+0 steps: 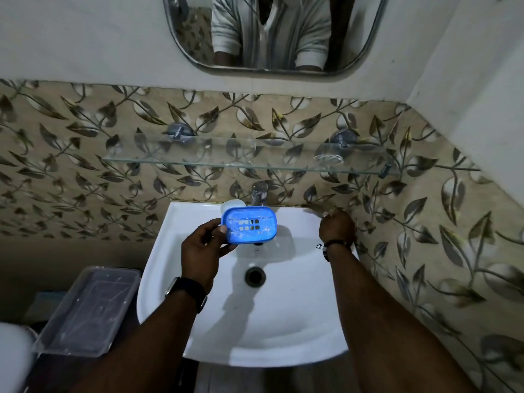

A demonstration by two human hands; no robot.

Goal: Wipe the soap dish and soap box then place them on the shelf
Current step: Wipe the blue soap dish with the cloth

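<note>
A blue soap dish (249,226) with drain holes and white soap residue is held over the white sink (198,321); my left hand (202,251) pinches its left edge. A pale round object (231,205), only partly visible, sits on the sink rim behind the dish. My right hand (337,226) is curled at the sink's back right corner, with something white (313,212) just under its fingers; whether it grips it is unclear. The glass shelf (198,161) runs along the wall above the tap.
A chrome tap (259,194) stands at the back of the sink, the drain (255,276) in its middle. A clear plastic box (90,310) sits left of the sink. A mirror (272,35) hangs above. A leaf-patterned wall closes in on the right.
</note>
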